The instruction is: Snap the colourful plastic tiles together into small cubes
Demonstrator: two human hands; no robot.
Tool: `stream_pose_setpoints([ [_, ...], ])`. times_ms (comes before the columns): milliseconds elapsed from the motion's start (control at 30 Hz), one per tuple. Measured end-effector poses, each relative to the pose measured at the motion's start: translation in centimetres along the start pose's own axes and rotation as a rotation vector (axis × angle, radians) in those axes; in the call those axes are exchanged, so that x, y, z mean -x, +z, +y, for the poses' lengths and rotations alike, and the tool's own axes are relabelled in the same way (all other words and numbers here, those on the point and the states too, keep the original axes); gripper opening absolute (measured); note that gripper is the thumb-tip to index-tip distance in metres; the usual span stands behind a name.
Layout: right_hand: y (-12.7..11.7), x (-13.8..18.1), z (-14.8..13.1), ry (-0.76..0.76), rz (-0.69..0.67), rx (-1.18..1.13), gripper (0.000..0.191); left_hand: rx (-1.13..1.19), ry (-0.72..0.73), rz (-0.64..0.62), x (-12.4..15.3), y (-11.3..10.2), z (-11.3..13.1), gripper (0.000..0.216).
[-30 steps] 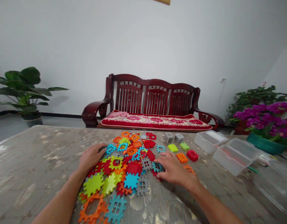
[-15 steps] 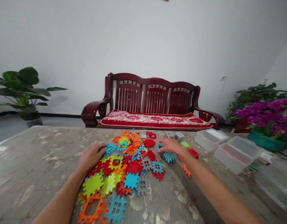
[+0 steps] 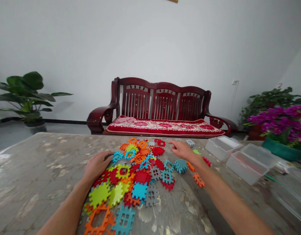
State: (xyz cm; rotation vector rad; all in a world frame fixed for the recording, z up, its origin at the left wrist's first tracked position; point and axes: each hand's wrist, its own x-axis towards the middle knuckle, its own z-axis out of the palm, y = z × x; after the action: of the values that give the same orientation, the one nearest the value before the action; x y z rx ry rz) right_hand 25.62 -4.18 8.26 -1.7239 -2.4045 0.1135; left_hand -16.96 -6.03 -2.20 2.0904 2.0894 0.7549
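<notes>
A pile of toothed plastic building panels (image 3: 142,176) in red, orange, lime, blue and grey lies in front of me. My left hand (image 3: 99,164) rests at the pile's left edge, fingers loosely apart beside a blue panel (image 3: 117,156). Beyond the pile's right side is my right hand (image 3: 182,151), index finger stretched out, with no piece visible in it. Below that hand, a blue panel with an opening (image 3: 168,165) lies beside a stack of blue panels (image 3: 180,166). The right hand partly covers the grey pieces (image 3: 190,143) behind it.
Two clear plastic boxes (image 3: 247,165) stand at the right, with orange inside the nearer one. Two orange pieces (image 3: 198,180) lie under my right forearm. A pot of purple flowers (image 3: 282,148) sits at the table's right. Across the table is a wooden bench (image 3: 162,98).
My right hand has let go of the blue panel, which now lies flat left of the blue stack. The hand has moved slightly up, away from it. My left hand stays by the pile.
</notes>
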Motion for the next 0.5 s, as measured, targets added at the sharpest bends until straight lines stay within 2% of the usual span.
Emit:
stream_pose_setpoints([
  [133, -0.7, 1.5, 0.9, -0.038, 0.073, -0.109, 0.045, -0.006, 0.005, -0.005, 0.1, -0.2, 0.2, 0.043],
  [233, -0.4, 2.8, 0.5, -0.097, -0.007, -0.092, 0.047, -0.004, 0.011, -0.006, 0.2, -0.4, 0.3, 0.044],
  [333, 0.4, 4.1, -0.4, -0.112, -0.103, -0.017, 0.057, -0.002, 0.007, -0.001, 0.3, -0.5, 0.4, 0.043],
  [500, 2.1, 4.8, -1.9, -0.122, -0.145, 0.054, 0.072, 0.002, 0.001, -0.014, 0.2, -0.4, 0.3, 0.043],
])
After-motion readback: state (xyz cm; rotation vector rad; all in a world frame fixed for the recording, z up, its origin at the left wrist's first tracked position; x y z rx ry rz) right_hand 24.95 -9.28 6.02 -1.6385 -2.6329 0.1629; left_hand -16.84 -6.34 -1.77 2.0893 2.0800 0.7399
